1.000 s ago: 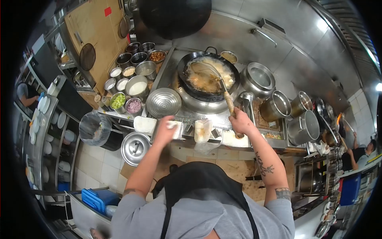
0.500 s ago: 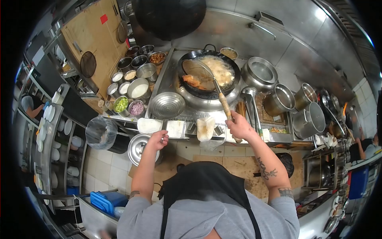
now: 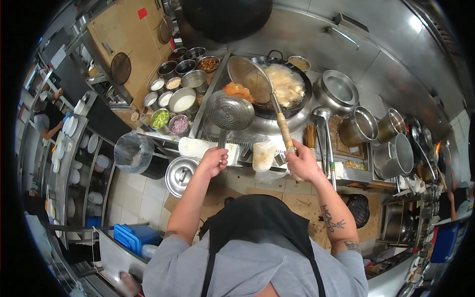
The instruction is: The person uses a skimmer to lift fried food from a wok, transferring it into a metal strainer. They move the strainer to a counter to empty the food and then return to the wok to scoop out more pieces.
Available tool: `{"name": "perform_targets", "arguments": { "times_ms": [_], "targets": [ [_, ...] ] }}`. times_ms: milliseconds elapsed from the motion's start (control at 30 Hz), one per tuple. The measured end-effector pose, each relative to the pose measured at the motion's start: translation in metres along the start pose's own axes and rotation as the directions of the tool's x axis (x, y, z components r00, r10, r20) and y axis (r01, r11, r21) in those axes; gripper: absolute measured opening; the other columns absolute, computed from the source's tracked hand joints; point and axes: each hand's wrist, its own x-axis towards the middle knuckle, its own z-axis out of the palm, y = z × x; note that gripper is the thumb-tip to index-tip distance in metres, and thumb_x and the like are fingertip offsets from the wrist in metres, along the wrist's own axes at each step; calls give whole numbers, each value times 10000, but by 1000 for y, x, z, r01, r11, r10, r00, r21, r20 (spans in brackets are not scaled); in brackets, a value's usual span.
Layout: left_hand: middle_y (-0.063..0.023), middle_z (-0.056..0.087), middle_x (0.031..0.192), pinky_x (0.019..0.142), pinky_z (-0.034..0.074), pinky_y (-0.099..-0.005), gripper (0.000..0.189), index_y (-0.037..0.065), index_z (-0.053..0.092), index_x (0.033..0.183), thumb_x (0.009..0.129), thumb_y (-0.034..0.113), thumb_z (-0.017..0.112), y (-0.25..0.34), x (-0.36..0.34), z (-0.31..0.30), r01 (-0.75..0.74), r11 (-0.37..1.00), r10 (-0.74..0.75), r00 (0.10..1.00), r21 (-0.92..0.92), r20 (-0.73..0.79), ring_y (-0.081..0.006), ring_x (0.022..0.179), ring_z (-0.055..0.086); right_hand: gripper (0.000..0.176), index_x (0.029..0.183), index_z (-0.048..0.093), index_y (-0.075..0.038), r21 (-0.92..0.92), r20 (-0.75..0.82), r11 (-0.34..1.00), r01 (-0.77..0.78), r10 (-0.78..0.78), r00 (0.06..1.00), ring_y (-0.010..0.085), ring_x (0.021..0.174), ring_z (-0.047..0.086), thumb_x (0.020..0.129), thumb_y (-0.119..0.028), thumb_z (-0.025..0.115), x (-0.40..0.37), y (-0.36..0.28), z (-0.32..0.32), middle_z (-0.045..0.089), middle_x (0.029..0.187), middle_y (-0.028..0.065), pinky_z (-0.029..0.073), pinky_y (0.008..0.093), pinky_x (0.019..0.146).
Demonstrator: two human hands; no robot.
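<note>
While pale foam (image 3: 286, 80) covers much of the wok (image 3: 308, 95), a wide pot (image 3: 322, 102) stands just to its right. Over the wok's left side hangs the mesh strainer (image 3: 246, 73), tilted, its long wooden handle (image 3: 284, 129) slanting down toward the near edge. Left of that handle, the perforated ladle (image 3: 228, 112) is held across the wok's near left edge; whether the two touch is unclear. A lid (image 3: 180, 177) lies lower, to the left. The left hand (image 3: 214, 162) is closed around the ladle's metal handle (image 3: 222, 138), and the right hand (image 3: 303, 162) is wrapped around the strainer's wooden one. Orange food (image 3: 239, 91) shows between strainer and ladle, at the ladle's far rim; I cannot tell which of them bears it. Left of the ladle, two small bowls (image 3: 182, 135) stand side by side, one with green pieces (image 3: 160, 119), the other with purple bits (image 3: 178, 123).
</note>
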Motion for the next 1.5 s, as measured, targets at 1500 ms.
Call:
{"name": "perform_targets", "arguments": {
  "times_ms": [1500],
  "targets": [
    [-50,635,911,655,527,-361,328,150,571,1099,1013,467,558,-138,88,-181,216,952,-242,965,-215,-105,-221,797,633,680,1510,369,23,-362,-508,930,-68,-135,851,315,894,703,858,-36,556,104,39,-96,695,1039,235,560,407,745]
  ]
}}
